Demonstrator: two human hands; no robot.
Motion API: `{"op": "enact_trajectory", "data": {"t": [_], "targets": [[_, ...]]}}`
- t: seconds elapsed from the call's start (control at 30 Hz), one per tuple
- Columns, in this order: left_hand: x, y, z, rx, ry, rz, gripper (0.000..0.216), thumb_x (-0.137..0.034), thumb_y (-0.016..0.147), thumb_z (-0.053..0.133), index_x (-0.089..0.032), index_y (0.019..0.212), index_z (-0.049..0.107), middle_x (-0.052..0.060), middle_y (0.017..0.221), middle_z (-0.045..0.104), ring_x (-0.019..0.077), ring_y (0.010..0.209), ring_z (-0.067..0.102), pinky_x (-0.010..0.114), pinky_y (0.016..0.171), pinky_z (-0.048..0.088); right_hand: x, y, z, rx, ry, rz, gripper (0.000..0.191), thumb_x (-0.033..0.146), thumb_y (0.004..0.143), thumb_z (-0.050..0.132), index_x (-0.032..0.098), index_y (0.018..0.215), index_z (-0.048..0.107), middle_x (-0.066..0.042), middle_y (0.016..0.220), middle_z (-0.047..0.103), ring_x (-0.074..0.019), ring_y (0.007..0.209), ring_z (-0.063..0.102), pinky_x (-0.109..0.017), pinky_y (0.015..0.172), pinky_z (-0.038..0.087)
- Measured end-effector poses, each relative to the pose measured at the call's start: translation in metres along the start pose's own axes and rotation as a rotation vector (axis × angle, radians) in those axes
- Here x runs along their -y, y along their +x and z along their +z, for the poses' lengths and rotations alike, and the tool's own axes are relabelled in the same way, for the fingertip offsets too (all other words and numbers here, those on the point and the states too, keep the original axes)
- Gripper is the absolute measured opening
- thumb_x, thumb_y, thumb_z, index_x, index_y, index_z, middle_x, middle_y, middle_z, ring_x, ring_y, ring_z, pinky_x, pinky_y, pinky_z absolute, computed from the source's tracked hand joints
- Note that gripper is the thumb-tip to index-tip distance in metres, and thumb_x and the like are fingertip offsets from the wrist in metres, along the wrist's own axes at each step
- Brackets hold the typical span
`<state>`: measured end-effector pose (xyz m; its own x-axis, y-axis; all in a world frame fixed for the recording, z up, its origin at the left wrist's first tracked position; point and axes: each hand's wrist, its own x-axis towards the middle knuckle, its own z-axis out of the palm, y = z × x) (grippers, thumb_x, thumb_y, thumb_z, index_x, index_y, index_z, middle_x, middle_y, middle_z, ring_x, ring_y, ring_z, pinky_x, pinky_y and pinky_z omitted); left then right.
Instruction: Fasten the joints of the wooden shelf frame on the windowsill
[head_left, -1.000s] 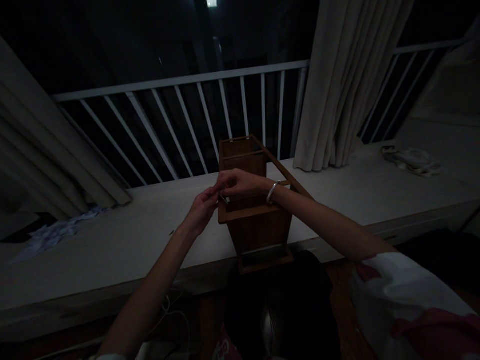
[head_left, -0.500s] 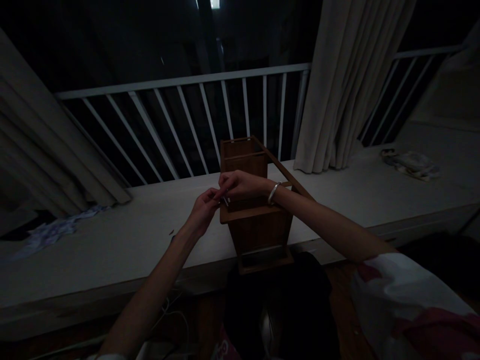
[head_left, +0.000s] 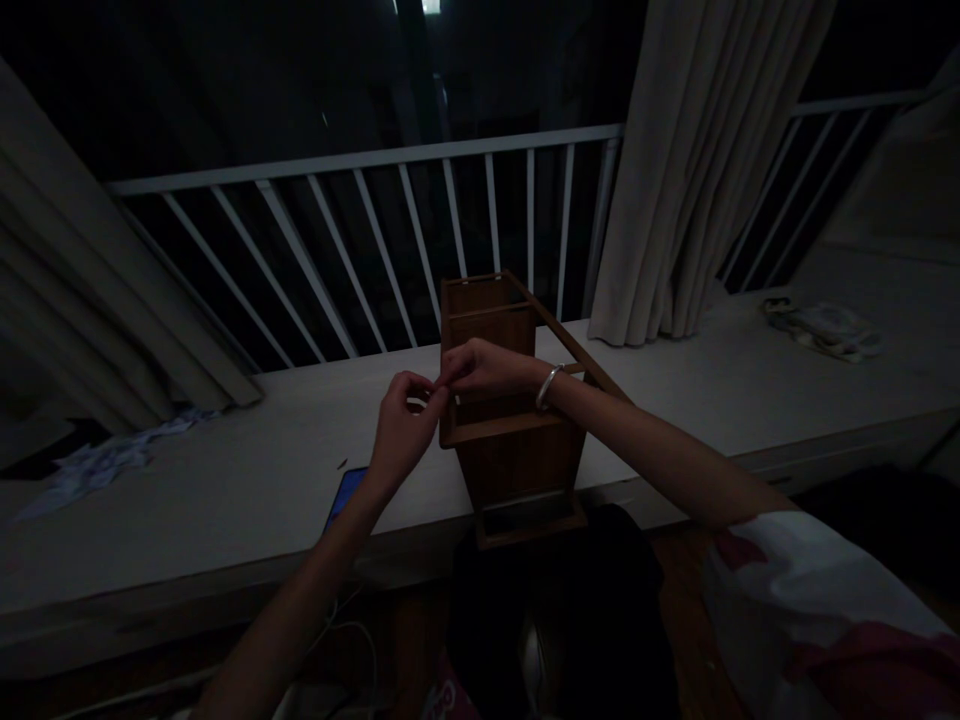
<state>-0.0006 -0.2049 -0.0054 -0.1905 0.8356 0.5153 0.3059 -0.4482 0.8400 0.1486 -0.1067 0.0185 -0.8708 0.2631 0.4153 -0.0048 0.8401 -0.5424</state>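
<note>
Head cam: wooden box frame [head_left: 517,460] is upright at the near edge of the white table [head_left: 225,500], dead ahead of me. My left hand [head_left: 401,432] and right hand [head_left: 484,367] meet at its top near-left corner, fingertips touching, both pinched closed. Too dark to tell if anything sits in the pinch. Bracelet [head_left: 548,386] is on my right wrist, above the box top. Phone [head_left: 345,495], screen lit blue, lies on the table just beside my left forearm. Crumpled paper [head_left: 105,462] far left, cloth [head_left: 821,328] far right, railing [head_left: 360,160] behind.
</note>
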Motion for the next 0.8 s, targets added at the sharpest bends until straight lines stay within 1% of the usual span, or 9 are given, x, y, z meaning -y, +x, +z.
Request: {"op": "enact_trajectory", "data": {"t": [0.1,0.2,0.3,0.4,0.47,0.57,0.73,0.8], "targets": [[-0.006,-0.003,-0.003,0.049,0.116,0.063,0.015,-0.02,0.058,0.067,-0.018,0.068,0.056,0.0,0.075,0.051,0.0127,0.07,0.047,0.023,0.058,0.035,0.0,0.0,0.0,0.001,-0.002,-0.011,0.025,0.025,0.074,0.056,0.012,0.094,0.065,-0.002,0.079,0.057,-0.0076,0.071,0.05,-0.02,0.067,0.039],[-0.007,-0.003,-0.007,0.071,0.155,0.094,0.01,-0.019,0.058,0.066,-0.018,0.062,0.057,0.001,0.077,0.051,0.0135,0.072,0.047,0.023,0.058,0.035,-0.001,0.001,0.0,-0.007,-0.009,-0.01,0.025,0.025,0.074,0.056,0.012,0.095,0.064,-0.002,0.08,0.058,-0.0074,0.071,0.05,-0.021,0.067,0.039],[-0.004,-0.003,-0.012,0.049,0.122,0.077,0.006,-0.018,0.06,0.064,-0.018,0.058,0.059,0.002,0.075,0.052,0.014,0.072,0.047,0.023,0.057,0.035,-0.002,0.001,0.001,-0.011,-0.017,0.019,0.026,0.026,0.075,0.055,0.012,0.096,0.063,-0.002,0.081,0.058,-0.007,0.071,0.05,-0.02,0.066,0.039],[0.003,-0.002,-0.017,0.017,0.088,0.04,0.005,-0.021,0.063,0.063,-0.018,0.06,0.06,0.002,0.072,0.054,0.0144,0.071,0.048,0.023,0.058,0.036,0.001,0.0,0.001,0.002,-0.01,0.038,0.027,0.03,0.076,0.054,0.011,0.093,0.063,-0.003,0.081,0.059,-0.0073,0.071,0.05,-0.021,0.067,0.039],[0.01,-0.001,-0.019,0.008,0.045,-0.007,0.006,-0.024,0.065,0.062,-0.018,0.063,0.061,0.002,0.071,0.056,0.0142,0.069,0.049,0.023,0.059,0.036,0.004,0.0,0.0,0.013,0.005,0.044,0.028,0.032,0.077,0.052,0.01,0.09,0.064,-0.004,0.081,0.059,-0.0077,0.073,0.05,-0.021,0.068,0.039],[0.022,0.002,-0.021,0.034,-0.065,-0.103,0.012,-0.03,0.066,0.062,-0.017,0.067,0.061,0.002,0.071,0.058,0.013,0.066,0.049,0.023,0.059,0.036,0.006,-0.001,0.0,0.022,0.02,0.054,0.03,0.034,0.079,0.049,0.01,0.088,0.063,-0.004,0.08,0.059,-0.0079,0.073,0.05,-0.021,0.068,0.039],[0.037,0.015,-0.021,0.125,-0.369,-0.324,0.018,-0.033,0.064,0.065,-0.017,0.07,0.059,0.0,0.071,0.055,0.01,0.068,0.05,0.021,0.059,0.036,0.001,-0.001,0.0,0.013,0.008,0.087,0.033,0.037,0.077,0.051,0.008,0.083,0.064,-0.003,0.077,0.058,-0.0075,0.069,0.049,-0.021,0.065,0.038],[0.04,0.02,-0.018,0.134,-0.44,-0.406,0.02,-0.033,0.062,0.067,-0.018,0.07,0.058,-0.002,0.069,0.054,0.0088,0.066,0.05,0.021,0.059,0.036,-0.001,-0.001,0.0,0.007,0.005,0.097,0.034,0.039,0.075,0.052,0.008,0.081,0.063,-0.003,0.074,0.058,-0.0077,0.067,0.049,-0.021,0.063,0.037]]}}
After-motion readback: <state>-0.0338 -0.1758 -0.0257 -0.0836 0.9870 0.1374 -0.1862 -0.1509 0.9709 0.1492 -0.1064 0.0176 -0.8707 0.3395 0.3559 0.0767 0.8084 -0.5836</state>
